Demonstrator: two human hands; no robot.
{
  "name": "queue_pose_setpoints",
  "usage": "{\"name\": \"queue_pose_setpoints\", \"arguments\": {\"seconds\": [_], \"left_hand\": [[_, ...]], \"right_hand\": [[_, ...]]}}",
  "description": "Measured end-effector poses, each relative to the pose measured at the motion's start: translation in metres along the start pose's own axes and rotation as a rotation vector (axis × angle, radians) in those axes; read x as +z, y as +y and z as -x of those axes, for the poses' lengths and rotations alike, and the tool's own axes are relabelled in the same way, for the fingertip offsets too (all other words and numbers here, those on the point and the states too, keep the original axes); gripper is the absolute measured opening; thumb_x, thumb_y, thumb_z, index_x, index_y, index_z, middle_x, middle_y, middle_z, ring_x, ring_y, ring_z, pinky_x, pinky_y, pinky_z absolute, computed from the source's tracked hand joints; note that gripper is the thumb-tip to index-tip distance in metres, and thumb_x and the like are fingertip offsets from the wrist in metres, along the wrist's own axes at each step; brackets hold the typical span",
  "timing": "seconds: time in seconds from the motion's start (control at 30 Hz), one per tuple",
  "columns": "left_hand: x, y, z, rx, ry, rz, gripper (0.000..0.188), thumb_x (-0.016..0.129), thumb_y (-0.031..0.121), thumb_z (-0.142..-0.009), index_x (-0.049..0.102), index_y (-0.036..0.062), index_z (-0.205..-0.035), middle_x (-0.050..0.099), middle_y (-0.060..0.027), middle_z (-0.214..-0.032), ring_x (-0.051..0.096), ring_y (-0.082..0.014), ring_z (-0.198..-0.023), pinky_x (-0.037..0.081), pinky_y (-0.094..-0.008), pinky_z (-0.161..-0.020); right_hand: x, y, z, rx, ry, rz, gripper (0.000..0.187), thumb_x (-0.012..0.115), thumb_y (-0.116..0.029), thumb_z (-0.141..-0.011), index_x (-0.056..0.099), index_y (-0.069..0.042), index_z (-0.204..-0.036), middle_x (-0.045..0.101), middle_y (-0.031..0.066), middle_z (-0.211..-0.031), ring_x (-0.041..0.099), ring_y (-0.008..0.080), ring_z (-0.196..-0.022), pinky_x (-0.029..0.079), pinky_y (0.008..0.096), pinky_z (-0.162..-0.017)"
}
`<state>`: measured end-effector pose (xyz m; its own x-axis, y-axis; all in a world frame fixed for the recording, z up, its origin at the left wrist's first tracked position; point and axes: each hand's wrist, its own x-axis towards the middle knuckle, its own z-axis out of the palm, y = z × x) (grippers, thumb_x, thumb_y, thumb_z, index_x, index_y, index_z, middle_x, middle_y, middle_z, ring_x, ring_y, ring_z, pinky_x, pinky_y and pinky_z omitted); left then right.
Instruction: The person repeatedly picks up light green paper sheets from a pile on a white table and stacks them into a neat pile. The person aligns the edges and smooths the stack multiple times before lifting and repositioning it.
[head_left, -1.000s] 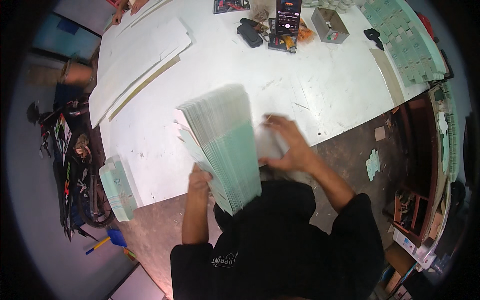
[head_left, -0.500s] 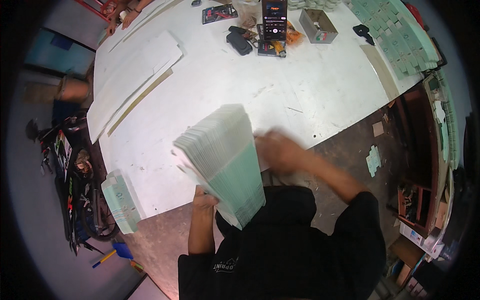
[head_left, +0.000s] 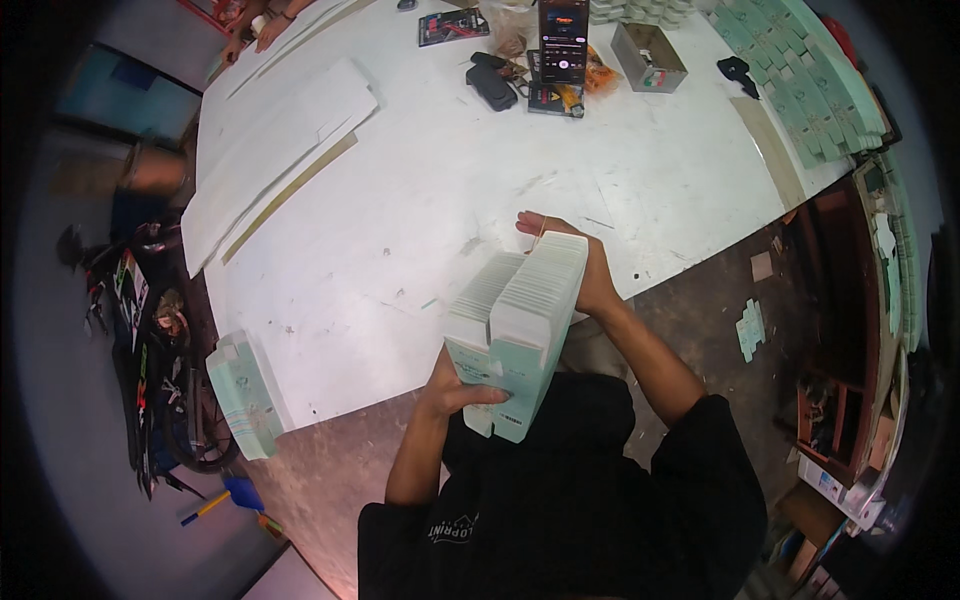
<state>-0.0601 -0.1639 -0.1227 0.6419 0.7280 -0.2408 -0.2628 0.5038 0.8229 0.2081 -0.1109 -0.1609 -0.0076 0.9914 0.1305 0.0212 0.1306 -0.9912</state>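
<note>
A thick stack of flat white and pale-green carton blanks (head_left: 535, 300) is held upright over the table's near edge. It is split by a step into two blocks standing at different heights. My left hand (head_left: 452, 388) is closed on its near left side, thumb lying across the green printed face. My right hand (head_left: 592, 270) lies along the stack's far right side, its fingers stretched out past the top edge. A thin tan line shows by those fingertips; I cannot make out what it is. The stack hides part of the right palm.
The white table (head_left: 330, 310) bears large white sheets (head_left: 300, 150) at left, a phone (head_left: 563, 45), a black pouch (head_left: 490, 82) and a grey box (head_left: 648, 58). Rows of green cartons (head_left: 800, 85) stand far right; another carton bundle (head_left: 243, 395) sits at the left edge. A co-worker's hands (head_left: 255, 38) show far left.
The stack has turned and shifted right, showing its narrower printed face and a step between two blocks. My right hand, blurred beside it before, now rests along its far right side.
</note>
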Motion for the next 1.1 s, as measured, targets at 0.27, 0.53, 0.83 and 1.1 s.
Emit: {"name": "queue_pose_setpoints", "arguments": {"seconds": [0.27,0.53,0.83,1.1], "left_hand": [[0.008,0.024,-0.001,0.193,0.21,-0.521,0.088,0.096,0.023,-0.07,0.051,-0.0051,-0.14,0.071,-0.0184,-0.122,0.068,-0.0301,-0.117,0.052,-0.0415,-0.103],[0.009,0.028,-0.012,0.325,0.206,-0.909,0.078,0.097,0.03,-0.072,0.055,-0.0048,-0.128,0.076,-0.0231,-0.105,0.078,-0.032,-0.1,0.06,-0.0402,-0.088],[-0.001,0.029,-0.006,0.286,0.237,-0.998,0.078,0.097,0.03,-0.07,0.056,-0.0031,-0.127,0.075,-0.0232,-0.105,0.078,-0.0321,-0.099,0.059,-0.0409,-0.09],[-0.003,0.02,-0.009,0.287,0.259,-0.552,0.074,0.095,0.019,-0.07,0.056,-0.0041,-0.129,0.073,-0.0206,-0.113,0.073,-0.0303,-0.106,0.059,-0.0417,-0.09]], "right_hand": [[-0.066,-0.078,0.006,0.089,-0.2,-0.15,0.119,0.099,-0.029,-0.059,0.034,-0.006,-0.155,0.05,0.0165,-0.149,0.053,0.0314,-0.139,0.047,0.0445,-0.106],[-0.037,-0.126,-0.024,0.179,-0.534,0.245,0.12,0.099,-0.034,-0.055,0.036,-0.005,-0.152,0.057,0.0166,-0.127,0.058,0.0303,-0.122,0.047,0.0418,-0.104],[-0.024,-0.126,-0.021,0.11,-0.624,0.447,0.12,0.097,-0.023,-0.057,0.034,-0.004,-0.157,0.06,0.018,-0.126,0.061,0.0307,-0.119,0.049,0.0423,-0.1],[0.005,-0.062,0.022,0.166,-0.395,-0.024,0.131,0.1,-0.021,-0.062,0.021,-0.003,-0.165,0.051,0.0177,-0.148,0.05,0.0314,-0.138,0.047,0.0453,-0.112]]}}
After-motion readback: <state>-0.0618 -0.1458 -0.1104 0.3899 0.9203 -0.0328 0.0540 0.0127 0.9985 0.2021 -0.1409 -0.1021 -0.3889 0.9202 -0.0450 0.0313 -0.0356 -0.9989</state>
